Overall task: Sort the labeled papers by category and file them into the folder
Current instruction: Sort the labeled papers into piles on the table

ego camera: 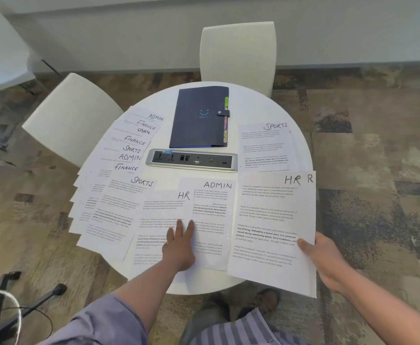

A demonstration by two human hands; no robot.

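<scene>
Round white table [258, 113]: left hand [179, 247] presses flat on the near HR sheet [159, 220]; right hand [325, 260] pinches the HR stack [273, 220]. Paper is light, limp; grip edges. Folder [199, 118] lies far, closed.

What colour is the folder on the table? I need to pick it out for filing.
Dark navy blue folder, shown best in the head view.
</scene>
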